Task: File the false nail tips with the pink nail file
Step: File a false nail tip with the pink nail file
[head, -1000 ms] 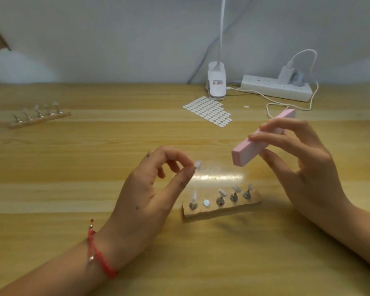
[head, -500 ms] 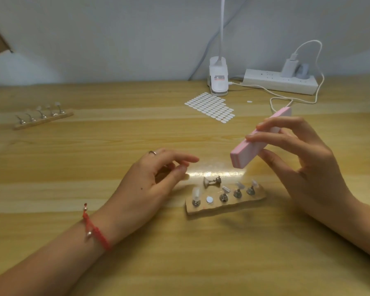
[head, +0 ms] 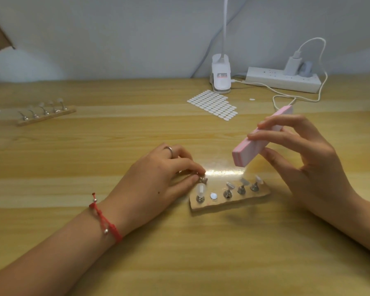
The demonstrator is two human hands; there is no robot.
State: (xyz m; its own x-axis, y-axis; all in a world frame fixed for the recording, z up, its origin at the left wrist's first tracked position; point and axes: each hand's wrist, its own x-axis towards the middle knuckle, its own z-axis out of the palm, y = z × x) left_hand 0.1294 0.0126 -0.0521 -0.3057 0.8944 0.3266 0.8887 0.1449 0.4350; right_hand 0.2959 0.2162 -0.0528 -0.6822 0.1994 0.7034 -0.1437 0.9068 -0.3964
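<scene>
My right hand (head: 303, 159) grips the pink nail file (head: 259, 139) in the air, tilted, its lower end above the wooden stand (head: 244, 199). The stand carries several metal pegs with clear false nail tips (head: 201, 189); its second spot shows only a white disc (head: 213, 196). My left hand (head: 158, 178) lies low on the table just left of the stand. Its thumb and forefinger pinch a loose metal peg (head: 203, 180) lying on the table behind the stand's left end.
A second wooden stand with nail tips (head: 45, 114) sits far left. A sheet of white stickers (head: 214, 104), a clip lamp base (head: 221, 76) and a power strip (head: 283, 82) with a white cable lie at the back of the table.
My left hand came down from the air, where it pinched a nail tip, to the table and now pinches the loose peg beside the stand. The right hand with the file barely moved.
</scene>
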